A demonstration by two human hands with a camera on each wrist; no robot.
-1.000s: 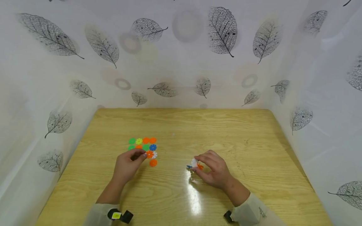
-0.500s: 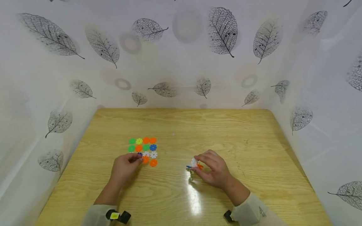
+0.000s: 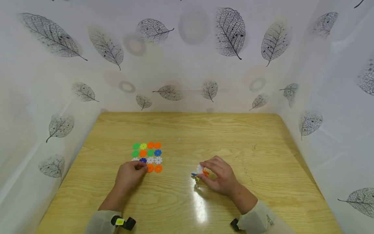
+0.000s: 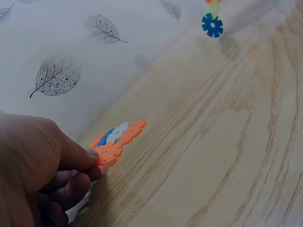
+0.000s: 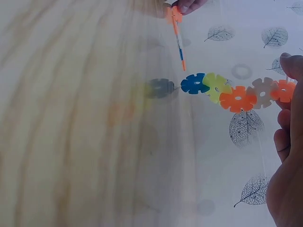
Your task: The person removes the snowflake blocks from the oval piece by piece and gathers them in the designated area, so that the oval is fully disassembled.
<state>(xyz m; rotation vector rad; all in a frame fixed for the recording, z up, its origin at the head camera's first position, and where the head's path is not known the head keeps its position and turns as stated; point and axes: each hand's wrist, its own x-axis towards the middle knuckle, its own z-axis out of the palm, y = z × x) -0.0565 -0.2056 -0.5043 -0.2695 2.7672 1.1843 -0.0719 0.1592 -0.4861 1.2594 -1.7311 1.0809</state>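
Note:
In the head view my left hand [image 3: 130, 177] is at the near side of a block of flat notched plastic discs. Its thumb and fingers pinch an orange notched disc [image 4: 110, 153] by the edge, low beside the other discs. My right hand [image 3: 220, 175] holds a short chain of interlocking discs just above the table. Seen from the right wrist, the chain runs from a blue disc [image 5: 193, 83] through a yellow disc [image 5: 217, 87], an orange disc [image 5: 238, 98] and a white disc [image 5: 264, 92] to another orange disc at the fingers, partly hidden.
Rows of green, yellow, orange, blue and white discs [image 3: 150, 152] lie left of centre on the glossy wooden table [image 3: 233, 136]. The left hand covers part of the nearest rows. Leaf-patterned white sheeting [image 3: 187, 65] encloses the table's back and sides.
My left hand has moved left and nearer, lowering the orange disc into the front row and uncovering the white and blue discs behind. My right hand keeps its hold on the chain, almost still.

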